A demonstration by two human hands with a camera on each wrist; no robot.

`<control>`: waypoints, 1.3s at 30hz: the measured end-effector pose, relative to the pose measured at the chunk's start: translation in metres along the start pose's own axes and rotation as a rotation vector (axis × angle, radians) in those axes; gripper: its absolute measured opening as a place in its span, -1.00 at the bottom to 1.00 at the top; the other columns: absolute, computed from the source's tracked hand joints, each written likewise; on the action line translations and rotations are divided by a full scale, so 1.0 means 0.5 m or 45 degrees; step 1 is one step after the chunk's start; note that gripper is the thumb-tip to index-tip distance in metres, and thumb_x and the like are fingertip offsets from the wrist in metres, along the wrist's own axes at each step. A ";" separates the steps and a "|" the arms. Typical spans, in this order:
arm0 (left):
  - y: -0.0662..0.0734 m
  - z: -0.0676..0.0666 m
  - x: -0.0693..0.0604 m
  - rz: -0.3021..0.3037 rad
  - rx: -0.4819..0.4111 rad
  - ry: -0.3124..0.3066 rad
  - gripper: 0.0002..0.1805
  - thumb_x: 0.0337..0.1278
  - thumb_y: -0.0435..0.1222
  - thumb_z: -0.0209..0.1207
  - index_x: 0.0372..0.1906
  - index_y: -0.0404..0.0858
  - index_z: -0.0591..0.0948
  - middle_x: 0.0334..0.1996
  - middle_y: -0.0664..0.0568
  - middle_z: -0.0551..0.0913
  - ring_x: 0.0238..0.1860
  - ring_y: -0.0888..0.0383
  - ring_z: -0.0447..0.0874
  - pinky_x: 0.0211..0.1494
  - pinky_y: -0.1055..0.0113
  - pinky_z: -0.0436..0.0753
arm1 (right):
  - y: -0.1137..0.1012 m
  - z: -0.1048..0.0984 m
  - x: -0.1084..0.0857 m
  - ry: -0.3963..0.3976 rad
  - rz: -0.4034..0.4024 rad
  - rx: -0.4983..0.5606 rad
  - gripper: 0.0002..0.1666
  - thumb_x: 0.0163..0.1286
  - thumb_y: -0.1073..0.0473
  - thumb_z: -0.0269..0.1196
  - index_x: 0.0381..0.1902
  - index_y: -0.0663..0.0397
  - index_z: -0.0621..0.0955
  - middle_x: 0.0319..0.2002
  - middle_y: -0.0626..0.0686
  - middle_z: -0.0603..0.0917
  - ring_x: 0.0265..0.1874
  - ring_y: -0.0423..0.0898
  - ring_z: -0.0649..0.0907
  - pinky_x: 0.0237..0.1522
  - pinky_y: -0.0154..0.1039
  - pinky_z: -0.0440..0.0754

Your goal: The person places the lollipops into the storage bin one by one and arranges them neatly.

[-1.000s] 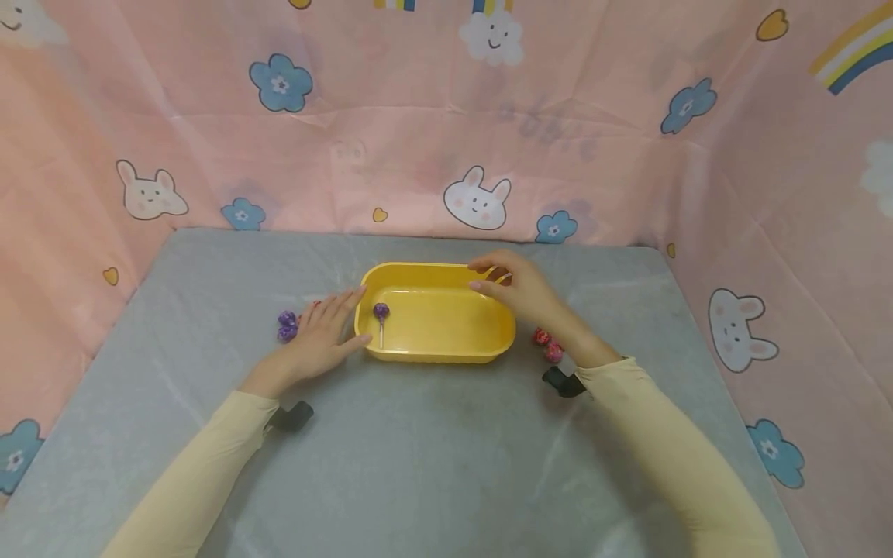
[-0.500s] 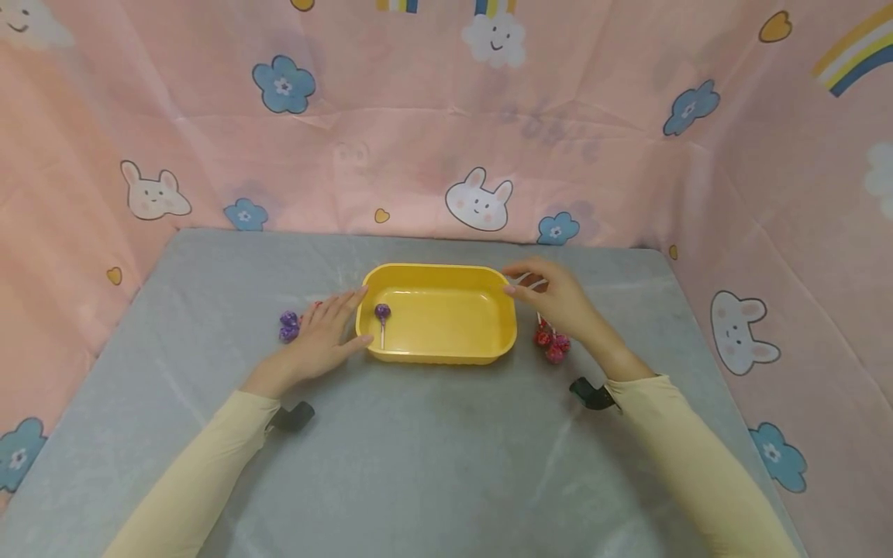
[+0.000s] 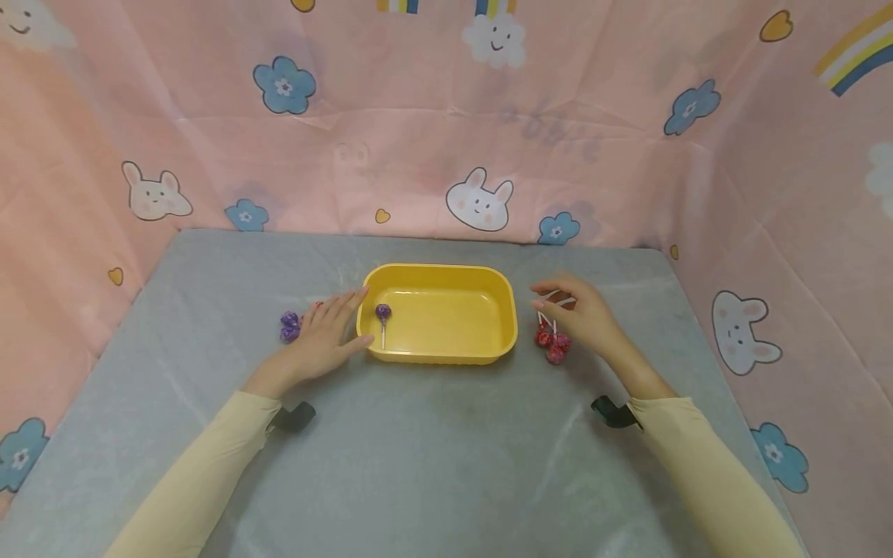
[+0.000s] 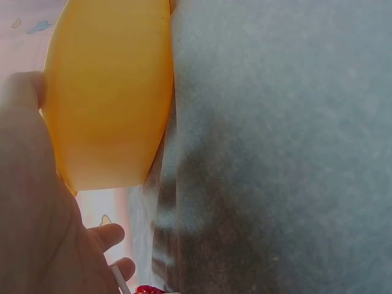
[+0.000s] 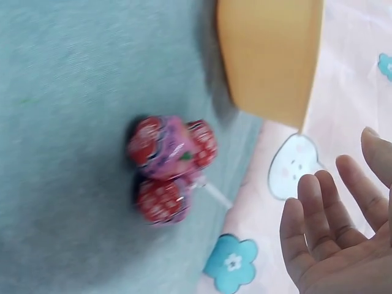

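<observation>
A yellow plastic basin (image 3: pixel 439 358) stands on the table, a purple lollipop (image 3: pixel 383 311) lying inside at its left end. My left hand (image 3: pixel 314 341) touches the basin's left rim with spread, fairly straight fingers. Purple lollipops (image 3: pixel 289 326) lie just left of that hand, which partly hides a red one (image 4: pixel 150 289) beneath it. Right of the basin, several red and pink lollipops (image 3: pixel 553 345) lie bunched, white sticks pointing away. Above those sticks hovers my right hand (image 3: pixel 575 314), fingers loosely bent; in the right wrist view it holds nothing and is apart from the candy.
A grey cloth covers the table (image 3: pixel 432 465). Pink printed fabric (image 3: pixel 391 139) hangs behind and along both sides. Dark wrist-camera mounts (image 3: pixel 614 412) stick out below the cream sleeves (image 3: pixel 718 473).
My right hand has moved right and slightly nearer, from over the basin's right end to above the red lollipops, leaving them more visible. The left hand stays in place.
</observation>
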State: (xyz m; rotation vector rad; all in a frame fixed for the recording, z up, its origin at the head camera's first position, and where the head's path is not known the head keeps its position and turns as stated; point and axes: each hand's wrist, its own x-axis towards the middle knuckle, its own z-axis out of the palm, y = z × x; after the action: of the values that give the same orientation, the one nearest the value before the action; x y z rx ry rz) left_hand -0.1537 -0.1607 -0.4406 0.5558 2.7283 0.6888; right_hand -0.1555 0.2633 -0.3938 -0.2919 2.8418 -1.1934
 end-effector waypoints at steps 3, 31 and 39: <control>0.000 0.001 0.000 -0.001 -0.001 0.002 -0.08 0.39 0.22 -0.06 0.60 0.13 -0.29 0.62 -0.14 -0.16 0.61 -0.27 -0.26 0.55 -0.31 -0.37 | 0.017 -0.001 -0.009 0.010 0.006 -0.010 -0.53 0.43 -0.04 0.24 0.17 0.09 0.61 0.13 0.14 0.63 0.03 0.07 0.60 0.12 0.06 0.57; 0.001 0.003 0.000 -0.003 0.007 0.004 -0.08 0.39 0.22 -0.07 0.60 0.12 -0.30 0.62 -0.16 -0.15 0.60 -0.28 -0.24 0.55 -0.32 -0.35 | 0.122 0.010 -0.077 0.074 0.125 -0.081 -0.59 0.42 0.06 0.27 0.12 0.17 0.63 0.03 0.24 0.68 -0.07 0.08 0.65 -0.05 -0.25 0.56; 0.000 0.001 0.000 -0.003 0.007 0.008 -0.08 0.39 0.23 -0.08 0.60 0.13 -0.30 0.62 -0.15 -0.16 0.61 -0.27 -0.26 0.55 -0.30 -0.37 | 0.132 0.013 -0.081 0.063 0.145 -0.064 -0.57 0.42 0.03 0.27 0.12 0.16 0.64 0.03 0.24 0.68 -0.05 0.11 0.67 -0.02 -0.22 0.56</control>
State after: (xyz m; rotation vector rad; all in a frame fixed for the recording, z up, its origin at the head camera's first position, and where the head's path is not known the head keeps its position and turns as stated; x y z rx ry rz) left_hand -0.1536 -0.1605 -0.4412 0.5521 2.7367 0.6835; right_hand -0.1251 0.3116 -0.4468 -0.1023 2.8894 -1.1248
